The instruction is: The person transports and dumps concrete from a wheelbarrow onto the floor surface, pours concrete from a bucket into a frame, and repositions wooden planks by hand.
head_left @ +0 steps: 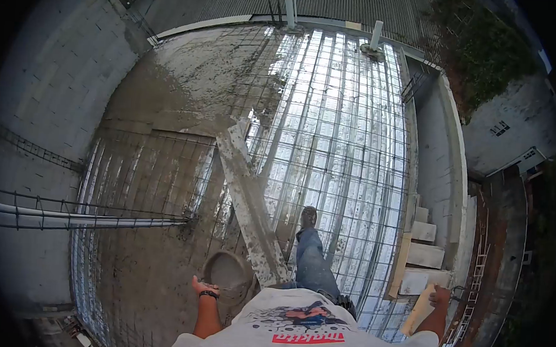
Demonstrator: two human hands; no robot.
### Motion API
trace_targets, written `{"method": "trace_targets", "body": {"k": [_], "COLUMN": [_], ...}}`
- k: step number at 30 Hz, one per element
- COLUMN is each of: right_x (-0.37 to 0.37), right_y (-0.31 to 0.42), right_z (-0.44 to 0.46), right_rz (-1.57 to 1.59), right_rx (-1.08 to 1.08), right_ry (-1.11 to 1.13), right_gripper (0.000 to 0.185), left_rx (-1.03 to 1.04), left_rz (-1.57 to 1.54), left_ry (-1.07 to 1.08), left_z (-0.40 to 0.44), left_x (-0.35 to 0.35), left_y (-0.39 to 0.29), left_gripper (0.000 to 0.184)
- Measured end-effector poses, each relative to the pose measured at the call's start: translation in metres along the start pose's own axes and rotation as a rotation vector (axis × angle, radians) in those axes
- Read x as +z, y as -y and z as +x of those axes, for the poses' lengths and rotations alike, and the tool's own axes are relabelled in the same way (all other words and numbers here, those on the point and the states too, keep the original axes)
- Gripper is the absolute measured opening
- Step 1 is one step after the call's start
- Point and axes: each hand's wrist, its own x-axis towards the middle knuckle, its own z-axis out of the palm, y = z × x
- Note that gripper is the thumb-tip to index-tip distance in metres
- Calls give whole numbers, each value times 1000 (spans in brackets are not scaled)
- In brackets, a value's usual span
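My left hand [206,287], with a dark band at the wrist, is at lower left with its fingers apart. Right beside it is a round grey bucket [227,270], crusted with concrete; whether the fingertips touch its rim I cannot tell. Out to the other side, my right hand [439,296] hangs over a pale wooden board [418,310]. Its fingers look loosely bent, and I see nothing in them. A concrete-spattered plank [251,203] runs forward from near my feet. One shoe [309,216] is on the steel mesh.
Wet concrete [189,74] covers the far left of the deck. Rebar mesh [343,126] lies over shiny panels. A tied rebar cage [99,222] juts in from the left block wall [49,99]. Steps [421,253] and a drop lie at right, with a ladder [473,297] beyond.
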Motion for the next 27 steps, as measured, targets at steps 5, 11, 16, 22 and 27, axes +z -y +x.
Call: {"method": "trace_targets", "body": {"k": [5, 11, 16, 22, 27], "right_x": [106, 265, 349, 386, 413], "right_y": [250, 652, 922, 1012, 1117], "right_z": [103, 90, 35, 109, 70], "right_rz": [96, -167, -119, -407, -461], "right_rx": [-38, -700, -969, -565, -233], "right_ry": [-61, 86, 49, 30, 135], "right_gripper": [33, 30, 31, 35, 38], "left_rx": [-42, -114, -92, -138, -30], "left_rz": [-41, -225, -168, -71, -40], "left_ry": [-28, -133, -140, -139, -1], "left_z": [-2, -23, -11, -28, -58], "left_x": [153, 315, 495, 721, 909], "left_y": [-10, -51, -91, -104, -151], "left_gripper": [103, 84, 78, 62, 55]}}
